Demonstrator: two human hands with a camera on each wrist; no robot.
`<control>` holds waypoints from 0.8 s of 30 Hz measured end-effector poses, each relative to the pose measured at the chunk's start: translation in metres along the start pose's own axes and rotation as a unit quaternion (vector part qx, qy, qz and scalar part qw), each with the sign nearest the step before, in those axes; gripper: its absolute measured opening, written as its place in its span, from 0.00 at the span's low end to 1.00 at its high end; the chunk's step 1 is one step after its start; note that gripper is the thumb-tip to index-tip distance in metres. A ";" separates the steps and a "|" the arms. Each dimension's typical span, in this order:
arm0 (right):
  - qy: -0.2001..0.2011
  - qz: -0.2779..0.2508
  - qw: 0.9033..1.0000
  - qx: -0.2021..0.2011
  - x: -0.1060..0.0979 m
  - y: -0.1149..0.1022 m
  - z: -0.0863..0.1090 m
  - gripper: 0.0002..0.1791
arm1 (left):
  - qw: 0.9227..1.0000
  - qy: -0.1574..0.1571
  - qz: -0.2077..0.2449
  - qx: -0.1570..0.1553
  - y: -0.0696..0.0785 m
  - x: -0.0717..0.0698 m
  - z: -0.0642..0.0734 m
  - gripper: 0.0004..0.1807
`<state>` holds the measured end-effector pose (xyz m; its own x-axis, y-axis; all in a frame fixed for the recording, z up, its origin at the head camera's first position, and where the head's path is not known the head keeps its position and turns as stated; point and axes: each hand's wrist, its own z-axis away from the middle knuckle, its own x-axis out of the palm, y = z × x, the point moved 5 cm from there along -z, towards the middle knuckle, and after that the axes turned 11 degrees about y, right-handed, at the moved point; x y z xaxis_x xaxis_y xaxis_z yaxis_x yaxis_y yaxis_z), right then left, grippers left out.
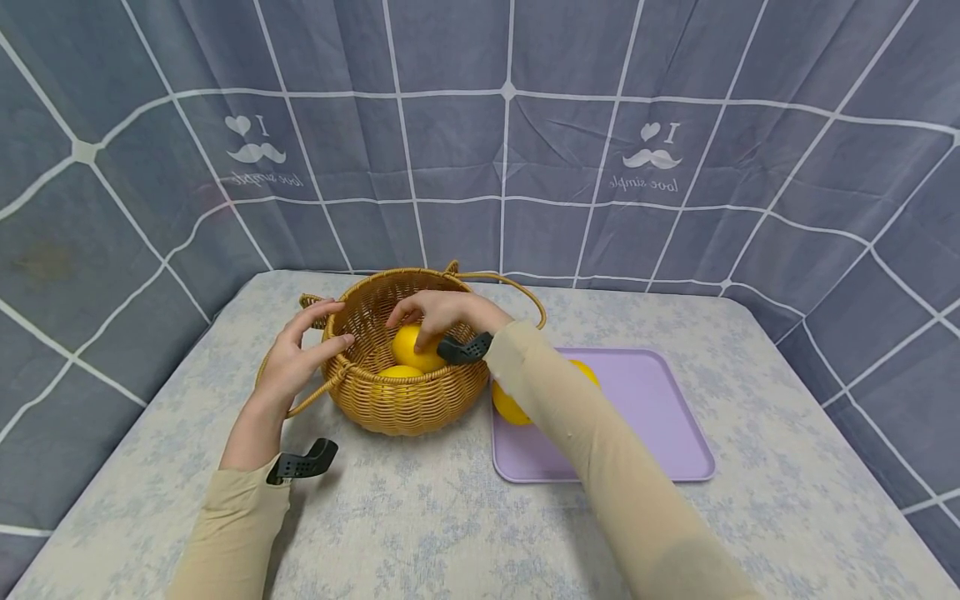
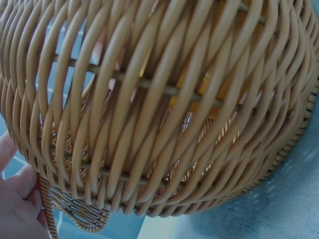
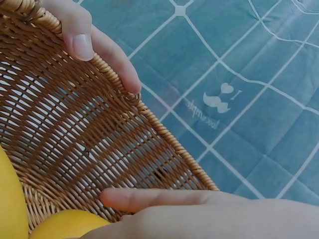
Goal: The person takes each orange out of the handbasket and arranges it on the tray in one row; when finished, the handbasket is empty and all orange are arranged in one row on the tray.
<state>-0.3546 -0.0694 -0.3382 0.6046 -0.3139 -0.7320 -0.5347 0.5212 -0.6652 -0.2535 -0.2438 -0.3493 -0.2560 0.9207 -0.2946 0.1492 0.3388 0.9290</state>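
With the left hand (image 1: 295, 354) spread on the left rim of the round tan wicker basket (image 1: 408, 407), the half-open right hand (image 1: 441, 312), touching round yellow fruit (image 1: 417, 358), should move softly.

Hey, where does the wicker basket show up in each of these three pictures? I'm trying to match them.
Head: the wicker basket sits left of centre, its opening visible.
Left wrist: its woven wall fills most of the frame, close up.
Right wrist: its inner wall and rim take up the left side, reaching toward bottom centre.
Shared landmark: the left hand, left of centre in head, lower left in left wrist, upper left in right wrist.
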 end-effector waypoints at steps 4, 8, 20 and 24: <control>-0.009 0.021 0.999 0.023 0.002 0.003 0.002 0.31 | 1.000 0.001 -0.001 0.002 0.000 0.000 0.000 0.32; -0.014 0.034 0.999 0.036 0.002 0.004 0.003 0.33 | 1.000 0.002 -0.004 0.000 0.001 0.000 0.001 0.32; -0.033 0.071 0.996 0.044 0.003 0.005 0.003 0.37 | 1.000 0.002 -0.007 -0.001 0.000 0.000 0.001 0.32; -0.047 0.096 0.994 0.036 0.003 0.005 0.003 0.40 | 1.000 0.003 -0.011 -0.004 0.001 -0.001 0.001 0.32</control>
<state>-0.3534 -0.0659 -0.3435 0.5503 -0.1290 -0.8249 -0.6041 0.6205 -0.5000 -0.2521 -0.2438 -0.3486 -0.2651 0.9120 -0.3129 0.1364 0.3567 0.9242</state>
